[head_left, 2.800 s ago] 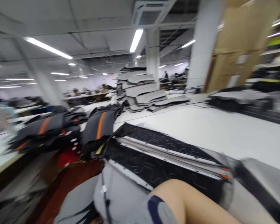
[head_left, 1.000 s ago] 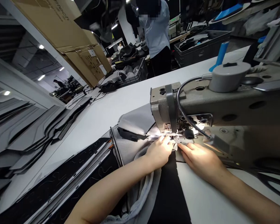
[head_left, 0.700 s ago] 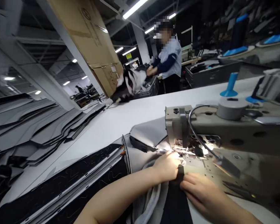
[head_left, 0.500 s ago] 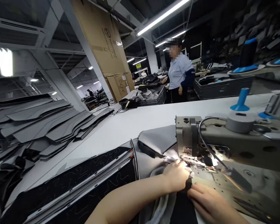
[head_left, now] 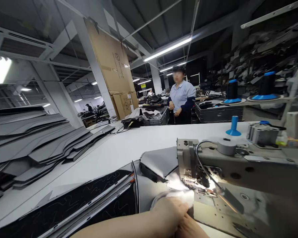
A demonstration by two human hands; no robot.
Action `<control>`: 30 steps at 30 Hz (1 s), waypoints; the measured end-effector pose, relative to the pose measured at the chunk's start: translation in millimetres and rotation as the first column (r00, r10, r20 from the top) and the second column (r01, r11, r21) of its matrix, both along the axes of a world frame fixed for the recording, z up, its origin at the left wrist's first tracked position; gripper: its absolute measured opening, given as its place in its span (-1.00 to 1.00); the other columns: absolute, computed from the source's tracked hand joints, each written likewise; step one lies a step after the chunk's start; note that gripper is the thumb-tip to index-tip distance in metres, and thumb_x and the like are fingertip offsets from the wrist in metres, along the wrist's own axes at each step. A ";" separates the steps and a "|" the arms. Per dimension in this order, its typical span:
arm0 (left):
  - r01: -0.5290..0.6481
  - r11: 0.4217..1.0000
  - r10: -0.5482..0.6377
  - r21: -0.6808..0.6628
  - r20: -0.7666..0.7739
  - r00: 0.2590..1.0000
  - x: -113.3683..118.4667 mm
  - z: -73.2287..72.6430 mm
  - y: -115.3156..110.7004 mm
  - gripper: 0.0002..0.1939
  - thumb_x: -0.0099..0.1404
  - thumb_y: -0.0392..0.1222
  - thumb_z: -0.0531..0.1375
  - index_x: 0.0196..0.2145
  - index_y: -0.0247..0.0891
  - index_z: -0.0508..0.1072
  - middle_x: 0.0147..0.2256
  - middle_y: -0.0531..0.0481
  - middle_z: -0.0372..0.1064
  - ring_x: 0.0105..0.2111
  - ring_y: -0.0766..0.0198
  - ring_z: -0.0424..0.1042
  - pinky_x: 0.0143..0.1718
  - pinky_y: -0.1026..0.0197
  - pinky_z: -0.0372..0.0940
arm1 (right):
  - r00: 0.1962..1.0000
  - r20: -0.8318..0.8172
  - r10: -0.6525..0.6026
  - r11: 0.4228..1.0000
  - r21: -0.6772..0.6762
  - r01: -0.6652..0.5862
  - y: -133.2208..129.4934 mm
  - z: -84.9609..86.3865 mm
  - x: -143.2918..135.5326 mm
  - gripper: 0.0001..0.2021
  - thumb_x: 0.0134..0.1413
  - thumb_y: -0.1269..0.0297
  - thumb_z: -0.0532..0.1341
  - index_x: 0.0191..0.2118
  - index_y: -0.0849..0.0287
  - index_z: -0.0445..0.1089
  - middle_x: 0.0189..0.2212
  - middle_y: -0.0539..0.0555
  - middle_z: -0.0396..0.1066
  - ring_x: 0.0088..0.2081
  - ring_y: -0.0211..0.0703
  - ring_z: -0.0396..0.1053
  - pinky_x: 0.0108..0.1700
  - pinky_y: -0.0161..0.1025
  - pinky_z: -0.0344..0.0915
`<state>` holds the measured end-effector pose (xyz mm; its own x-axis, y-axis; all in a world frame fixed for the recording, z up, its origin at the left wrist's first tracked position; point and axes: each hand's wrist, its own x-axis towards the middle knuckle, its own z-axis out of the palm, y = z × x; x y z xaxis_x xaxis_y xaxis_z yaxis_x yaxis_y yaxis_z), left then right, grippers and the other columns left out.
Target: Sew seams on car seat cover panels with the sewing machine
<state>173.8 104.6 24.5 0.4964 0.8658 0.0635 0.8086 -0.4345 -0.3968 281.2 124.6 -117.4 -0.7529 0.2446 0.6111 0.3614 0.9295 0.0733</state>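
Observation:
In front of the sewing machine (head_left: 203,165), my left hand (head_left: 170,210) is closed on the edge of a grey fabric piece (head_left: 149,190), its fingertips blurred under the bright machine lamp. My right hand (head_left: 192,228) lies just below and partly behind it, at the same fabric; its fingers are hidden. One grey flap (head_left: 161,162) of the workpiece stands up left of the machine head. A black panel with pale edging strips (head_left: 89,205) stretches left across the white table (head_left: 129,142).
Stacked grey panels (head_left: 47,135) cover the table's left side. A blue cone (head_left: 234,125) stands behind the machine, with black thread spools (head_left: 267,86) farther back. Beyond the table, another person (head_left: 181,96) stands between crates (head_left: 218,112). Tall cardboard (head_left: 109,59) leans at a pillar.
My hands have come together, the right one sliding beneath the left, and both sit lower at the fabric. The view has tilted up. The other person has turned and brought both hands forward.

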 end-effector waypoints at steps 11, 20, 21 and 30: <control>0.073 0.955 -0.058 -0.289 0.061 0.996 -16.3 22.5 18.9 -0.91 0.02 -0.36 0.19 -0.43 -0.29 0.42 -0.36 -0.10 0.41 -0.28 0.14 0.35 -0.29 0.22 0.22 | 0.995 0.011 -0.101 0.995 0.022 0.101 -9.5 28.9 10.2 -0.52 0.06 0.06 0.19 0.06 0.19 0.30 -0.03 0.27 0.38 -0.03 0.15 0.34 -0.02 -0.06 0.30; 0.127 0.884 -0.101 -0.450 0.080 0.992 18.3 3.8 13.6 -0.61 0.14 -0.28 0.08 -0.05 -0.40 0.30 -0.24 -0.18 0.41 -0.28 0.06 0.42 -0.31 0.12 0.32 | 0.992 0.127 0.021 0.984 -0.177 0.002 -26.4 65.7 66.7 -0.53 -0.05 0.15 0.28 0.03 0.10 0.31 -0.04 0.18 0.37 -0.04 0.07 0.34 -0.01 -0.10 0.30; 0.106 0.882 -0.073 -0.458 0.090 0.993 18.2 5.6 15.9 -0.51 0.13 -0.26 0.09 0.03 -0.43 0.24 -0.22 -0.21 0.41 -0.26 0.04 0.42 -0.29 0.10 0.33 | 0.994 0.107 -0.012 0.978 -0.206 0.035 -28.2 66.5 61.7 -0.55 -0.07 0.14 0.30 -0.02 0.15 0.35 -0.07 0.18 0.38 -0.06 0.06 0.34 -0.01 -0.10 0.31; 0.046 0.863 -0.046 -0.502 0.011 0.999 18.1 18.2 34.0 -0.21 0.16 -0.30 0.02 0.31 -0.42 -0.21 -0.16 -0.25 0.43 -0.20 0.01 0.44 -0.23 0.07 0.33 | 0.966 0.107 -0.235 0.971 -0.013 0.238 -33.1 66.8 54.4 -0.67 -0.03 0.53 0.09 -0.10 0.46 0.38 -0.17 0.37 0.43 -0.11 0.10 0.37 -0.04 -0.06 0.32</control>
<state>191.9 138.6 42.7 0.5361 0.7565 -0.3746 0.7825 -0.6118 -0.1157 335.6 91.5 -50.6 -0.7310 0.4375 0.5237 0.5626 0.8207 0.0996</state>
